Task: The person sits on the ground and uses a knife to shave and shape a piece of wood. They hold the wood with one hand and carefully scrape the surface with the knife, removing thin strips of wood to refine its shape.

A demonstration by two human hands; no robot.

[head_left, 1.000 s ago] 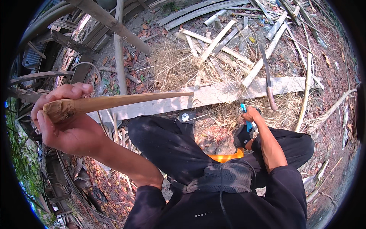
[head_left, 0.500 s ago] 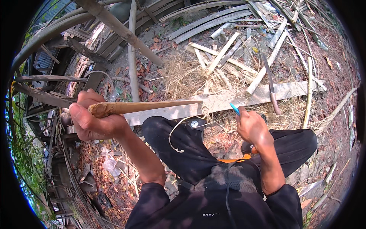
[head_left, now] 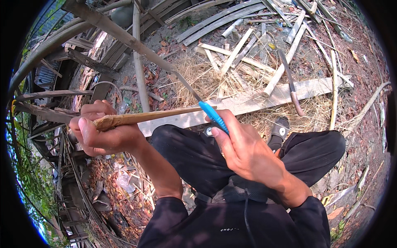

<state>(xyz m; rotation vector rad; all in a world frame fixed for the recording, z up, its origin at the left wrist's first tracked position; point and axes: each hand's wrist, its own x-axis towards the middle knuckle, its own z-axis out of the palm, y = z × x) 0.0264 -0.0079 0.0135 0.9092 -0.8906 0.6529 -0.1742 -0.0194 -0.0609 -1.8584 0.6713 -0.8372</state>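
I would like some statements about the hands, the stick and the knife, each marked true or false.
1. The left hand grips the thick end of a bamboo stick. True.
2. The right hand is empty. False: it holds a knife with a blue handle.
3. The knife blade points away from the person. True.
4. A large knife with a wooden handle lies across a flat plank. True.
5. The person wears white trousers. False: the trousers are black.

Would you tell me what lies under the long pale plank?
Dry straw and bare dirt show beneath the plank; the person's knees hide its near edge, so anything there stays unseen.
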